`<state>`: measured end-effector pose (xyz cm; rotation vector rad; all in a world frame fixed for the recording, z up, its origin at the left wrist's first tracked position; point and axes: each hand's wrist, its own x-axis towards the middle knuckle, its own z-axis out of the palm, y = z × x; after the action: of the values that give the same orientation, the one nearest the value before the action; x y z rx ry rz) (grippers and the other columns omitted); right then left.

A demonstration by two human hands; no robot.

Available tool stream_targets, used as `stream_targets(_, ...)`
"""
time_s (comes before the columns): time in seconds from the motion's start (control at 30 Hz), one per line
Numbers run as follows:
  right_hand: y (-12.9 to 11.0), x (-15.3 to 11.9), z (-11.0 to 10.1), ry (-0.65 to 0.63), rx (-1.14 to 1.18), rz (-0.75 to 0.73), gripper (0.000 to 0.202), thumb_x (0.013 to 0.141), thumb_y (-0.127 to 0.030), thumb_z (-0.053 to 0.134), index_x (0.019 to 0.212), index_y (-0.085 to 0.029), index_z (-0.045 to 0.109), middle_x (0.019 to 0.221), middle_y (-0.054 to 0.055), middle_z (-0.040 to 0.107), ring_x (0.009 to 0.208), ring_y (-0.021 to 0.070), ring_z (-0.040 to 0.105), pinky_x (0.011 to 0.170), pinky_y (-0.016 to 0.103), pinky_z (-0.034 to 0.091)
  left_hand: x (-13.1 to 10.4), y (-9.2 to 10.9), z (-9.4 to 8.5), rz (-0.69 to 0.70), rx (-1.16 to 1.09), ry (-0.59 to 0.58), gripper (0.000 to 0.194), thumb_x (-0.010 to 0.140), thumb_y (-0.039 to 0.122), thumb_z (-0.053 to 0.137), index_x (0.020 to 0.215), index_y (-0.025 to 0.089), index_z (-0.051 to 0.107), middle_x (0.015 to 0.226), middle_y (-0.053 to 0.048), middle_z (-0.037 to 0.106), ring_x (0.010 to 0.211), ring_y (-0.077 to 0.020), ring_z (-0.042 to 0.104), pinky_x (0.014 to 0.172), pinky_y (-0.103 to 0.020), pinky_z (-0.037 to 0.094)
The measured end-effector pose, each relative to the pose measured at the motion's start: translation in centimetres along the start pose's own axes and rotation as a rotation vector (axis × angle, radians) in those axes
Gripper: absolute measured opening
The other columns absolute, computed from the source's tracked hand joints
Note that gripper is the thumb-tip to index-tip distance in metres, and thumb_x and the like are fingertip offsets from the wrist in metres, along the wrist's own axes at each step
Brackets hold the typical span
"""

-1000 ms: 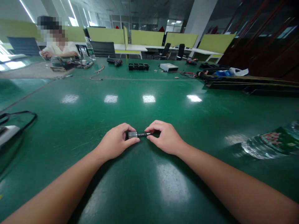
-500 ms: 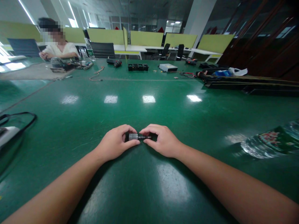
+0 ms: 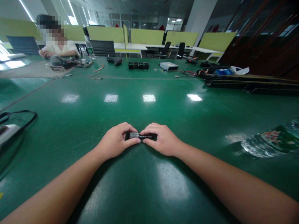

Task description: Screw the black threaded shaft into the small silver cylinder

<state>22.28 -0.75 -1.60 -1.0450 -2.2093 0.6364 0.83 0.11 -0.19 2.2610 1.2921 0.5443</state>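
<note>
Low over the green table (image 3: 130, 105) lies a small part made of a silver cylinder (image 3: 134, 135) with a narrow dark stem (image 3: 146, 137) pointing right. My left hand (image 3: 115, 140) curls around the cylinder, thumb on the near side and fingers on the far side. The stem sits between the thumb and fingers of my right hand (image 3: 164, 140), whose fingertips come close to those of the left. The far ends of the part are shaded by my palms, and I cannot tell whether it touches the tabletop.
A water bottle (image 3: 268, 141) lies on its side at right. A white device (image 3: 9, 133) and black cable are at left. Toward the back are a power drill (image 3: 114, 61), a black tray (image 3: 138, 65), a white box (image 3: 168, 66) and long dark bars (image 3: 247, 84). Another person (image 3: 62, 48) sits far left.
The view has shifted very slightly. Both hands keep nearly the same place and grip, and the part has barely moved.
</note>
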Motion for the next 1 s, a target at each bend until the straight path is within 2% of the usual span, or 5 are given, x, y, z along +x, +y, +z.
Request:
stream_targets(0.73, -0.31, 0.03, -0.33, 0.020, -0.031, 0.078, 0.016, 0.072, -0.010, 0.068, 0.085, -0.018, 0.071, 0.081, 0.001, 0.069, 0.078, 0.0153, 0.060, 0.073, 0.029, 0.045, -0.04, 0.01, -0.08, -0.001, 0.011, -0.007, 0.029, 0.079, 0.046, 0.068, 0.095, 0.021, 0.068, 0.080, 0.001, 0.061, 0.067, -0.0142, 0.051, 0.061, -0.025, 0.037)
stream_targets(1.0, -0.24, 0.02, -0.37, 0.023, -0.057, 0.109, 0.011, 0.073, -0.018, 0.072, 0.084, -0.019, 0.071, 0.078, 0.000, 0.068, 0.076, 0.0143, 0.059, 0.071, 0.028, 0.044, -0.02, 0.07, -0.01, -0.007, 0.006, -0.003, 0.029, 0.080, 0.047, 0.067, 0.096, 0.022, 0.068, 0.078, 0.001, 0.060, 0.065, -0.0142, 0.051, 0.060, -0.026, 0.036)
